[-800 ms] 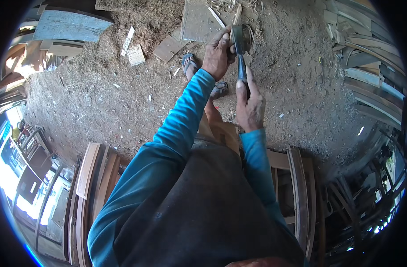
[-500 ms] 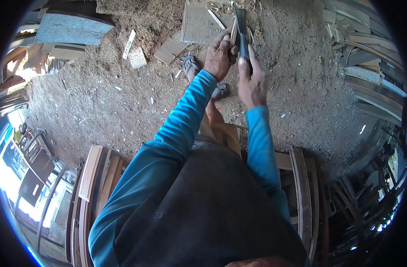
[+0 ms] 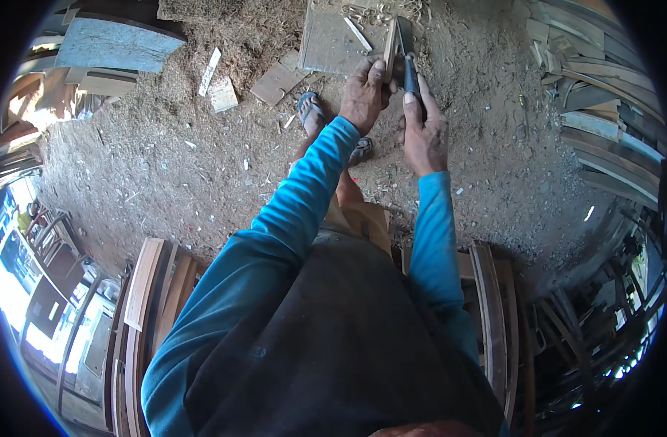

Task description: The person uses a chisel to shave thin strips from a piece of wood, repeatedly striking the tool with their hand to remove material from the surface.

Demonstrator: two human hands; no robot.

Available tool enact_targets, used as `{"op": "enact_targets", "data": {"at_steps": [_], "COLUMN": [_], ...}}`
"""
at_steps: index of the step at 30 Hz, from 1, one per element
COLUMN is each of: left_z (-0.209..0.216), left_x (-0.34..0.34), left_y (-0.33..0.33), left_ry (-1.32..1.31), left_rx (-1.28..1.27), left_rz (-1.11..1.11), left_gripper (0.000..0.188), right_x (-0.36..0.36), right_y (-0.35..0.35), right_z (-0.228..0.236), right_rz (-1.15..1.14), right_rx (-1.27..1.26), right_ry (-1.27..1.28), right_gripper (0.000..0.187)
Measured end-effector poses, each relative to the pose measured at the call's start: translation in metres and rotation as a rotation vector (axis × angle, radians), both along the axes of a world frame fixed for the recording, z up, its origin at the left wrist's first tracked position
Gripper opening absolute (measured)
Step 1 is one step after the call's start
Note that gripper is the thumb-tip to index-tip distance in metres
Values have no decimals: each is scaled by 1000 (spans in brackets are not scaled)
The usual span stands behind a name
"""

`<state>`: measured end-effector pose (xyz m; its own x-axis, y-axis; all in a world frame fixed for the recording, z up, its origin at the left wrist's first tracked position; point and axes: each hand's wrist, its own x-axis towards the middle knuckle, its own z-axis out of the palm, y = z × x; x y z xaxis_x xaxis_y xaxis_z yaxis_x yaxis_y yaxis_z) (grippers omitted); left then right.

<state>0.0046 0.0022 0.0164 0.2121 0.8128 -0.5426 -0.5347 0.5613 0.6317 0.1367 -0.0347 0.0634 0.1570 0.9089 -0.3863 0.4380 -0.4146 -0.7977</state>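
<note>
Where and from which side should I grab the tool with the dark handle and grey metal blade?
Probably the slender dark handle, from the near side, where the right hand grips it: the wide grey metal blade points away from the body.

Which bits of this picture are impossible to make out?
Head view, tool: handle end hidden inside the right hand.
Head view, stick: lower end hidden by the left hand.
Head view, board: far side cut off by the top edge.
</note>
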Motion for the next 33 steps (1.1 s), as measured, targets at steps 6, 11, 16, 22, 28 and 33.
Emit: {"op": "enact_targets", "data": {"at_steps": [6, 11, 16, 22, 28, 33], "left_z": [3, 2, -15, -11, -4, -24], "left_x": [3, -1, 7, 1, 6, -1], "left_y": [4, -2, -5, -6, -5, -8], "left_ry": [211, 248, 254, 329, 324, 246], "left_rx": [118, 110, 135, 170, 177, 135], "left_rz": [-29, -5, 27, -6, -27, 47], "left_gripper": [28, 24, 24, 24, 24, 27], "right_x": [21, 12, 2, -9, -1, -8], "right_y": [-8, -58, -87, -49, 1, -34], "right_z": [17, 41, 42, 34, 11, 39], "right_rz": [36, 90, 90, 99, 89, 124], "right_rx": [-32, 7, 42, 19, 96, 23], "right_ry": [9, -74, -79, -83, -158, -67], "right_gripper": [56, 53, 51, 52, 53, 52]}}
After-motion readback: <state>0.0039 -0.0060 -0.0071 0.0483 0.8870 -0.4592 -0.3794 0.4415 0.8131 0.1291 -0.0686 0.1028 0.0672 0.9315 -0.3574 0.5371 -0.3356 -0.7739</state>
